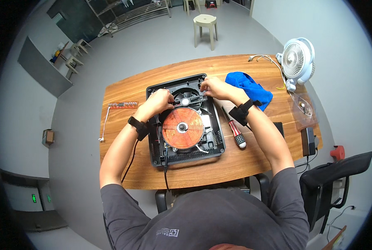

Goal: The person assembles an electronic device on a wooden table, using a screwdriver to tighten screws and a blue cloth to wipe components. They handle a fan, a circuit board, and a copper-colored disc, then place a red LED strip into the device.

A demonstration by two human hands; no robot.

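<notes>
An opened induction cooker (217,139) lies on the wooden table, its black casing exposing a round copper coil (175,132). Behind the coil sits a black cooling fan (186,101) with a pale hub. My left hand (163,101) is closed at the fan's left side, fingertips curled over its edge. At the far right corner of the casing, my right hand (214,88) pinches by the fan's right side; its fingertips are partly hidden. Right of the cooker rests a screwdriver (236,131) with a red, white and black handle.
A blue cloth (248,88) lies beyond my right forearm. On the left is an orange circuit board (122,105) with a white cable. A white fan (296,60), a clear plastic tray (305,121) and a black power adapter (307,141) line the right edge. A black cord (166,168) crosses the front edge.
</notes>
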